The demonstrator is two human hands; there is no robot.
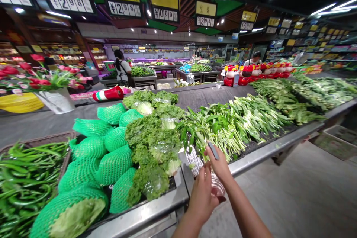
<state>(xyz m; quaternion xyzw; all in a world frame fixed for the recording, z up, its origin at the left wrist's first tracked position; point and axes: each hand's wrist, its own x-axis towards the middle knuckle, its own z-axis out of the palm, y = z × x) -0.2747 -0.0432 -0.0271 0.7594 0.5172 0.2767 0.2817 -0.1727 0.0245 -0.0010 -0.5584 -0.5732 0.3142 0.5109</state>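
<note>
My right hand [219,163] pinches a grey strip [213,150]; my left hand [204,194] curls beside a clear thing [218,186], its hold unclear. Greens [220,130] near my 2 hands lie loose, so work looks unfinished.

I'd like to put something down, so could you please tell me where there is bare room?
Grey counter lies bare between the flower bucket, pepper basket and netted vegetables; so does dark surface between the lettuce and red figures, though it seems sloped. It is crowded where netted vegetables meet lettuce, and around the right hand, by the leafy greens.
</note>
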